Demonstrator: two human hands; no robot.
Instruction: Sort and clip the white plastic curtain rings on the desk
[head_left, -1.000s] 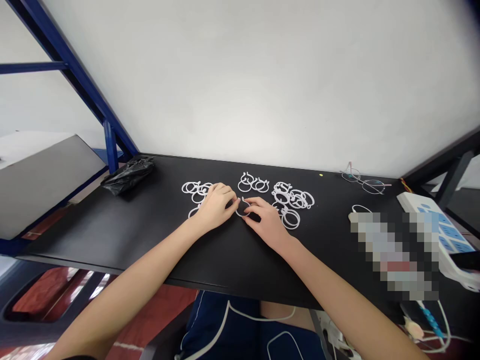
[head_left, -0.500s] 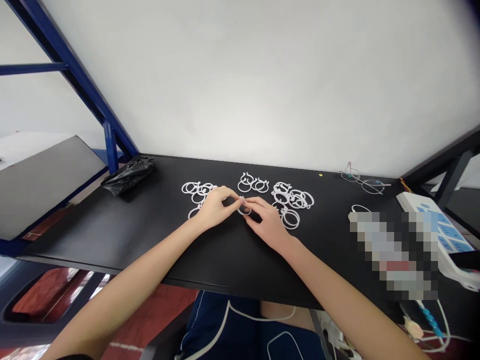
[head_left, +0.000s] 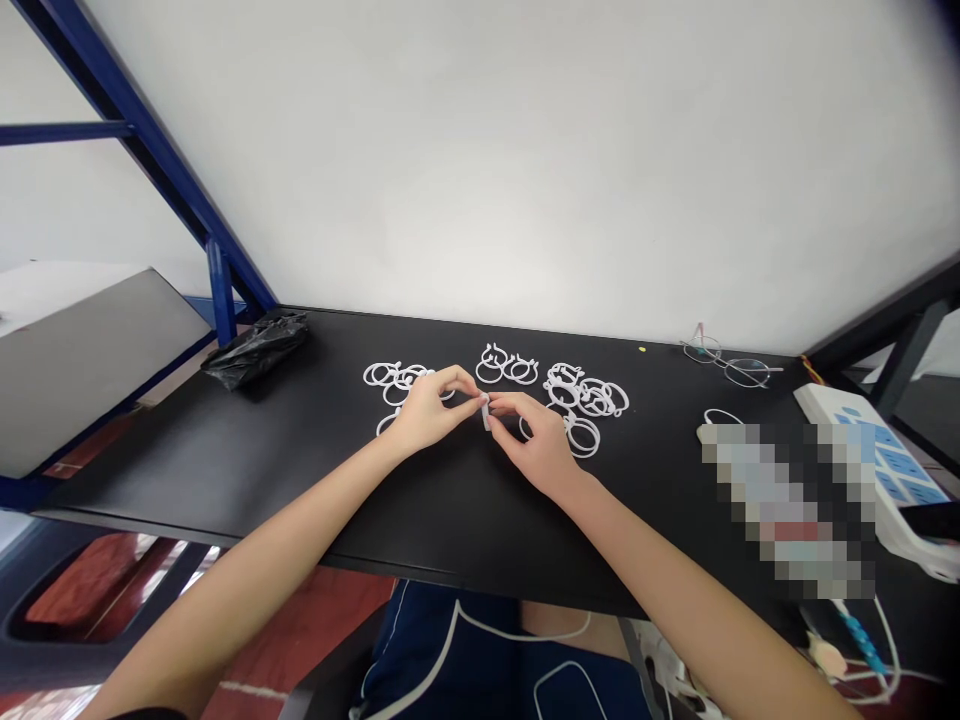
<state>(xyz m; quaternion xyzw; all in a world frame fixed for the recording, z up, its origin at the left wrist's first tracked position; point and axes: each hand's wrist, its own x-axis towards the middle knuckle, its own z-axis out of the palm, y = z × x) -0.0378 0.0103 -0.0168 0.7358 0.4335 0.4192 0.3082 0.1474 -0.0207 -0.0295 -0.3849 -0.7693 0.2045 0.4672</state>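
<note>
Between my two hands, just above the black table (head_left: 300,470), a white plastic ring (head_left: 486,414) is seen nearly edge-on. My left hand (head_left: 436,410) pinches its top with thumb and forefinger. From the other side, the thumb and fingers of my right hand (head_left: 534,435) grip it too. Several similar rings with small knobbed ends lie around: a left group (head_left: 382,374) partly behind my left hand, a back group (head_left: 491,370) with open gaps, and a right group (head_left: 596,398). More rings (head_left: 583,437) lie close to my right hand, partly hidden by it.
A crumpled black plastic bag (head_left: 259,350) lies at the back left. Eyeglasses (head_left: 724,362) rest near the wall at the back right. On the right are a blurred-out object (head_left: 784,510) with a cable and a white power strip (head_left: 892,460). A blue metal frame (head_left: 217,290) borders the left.
The held ring has turned from showing its round opening to nearly edge-on. Both hands stay in almost the same place; the fingers have shifted slightly.
</note>
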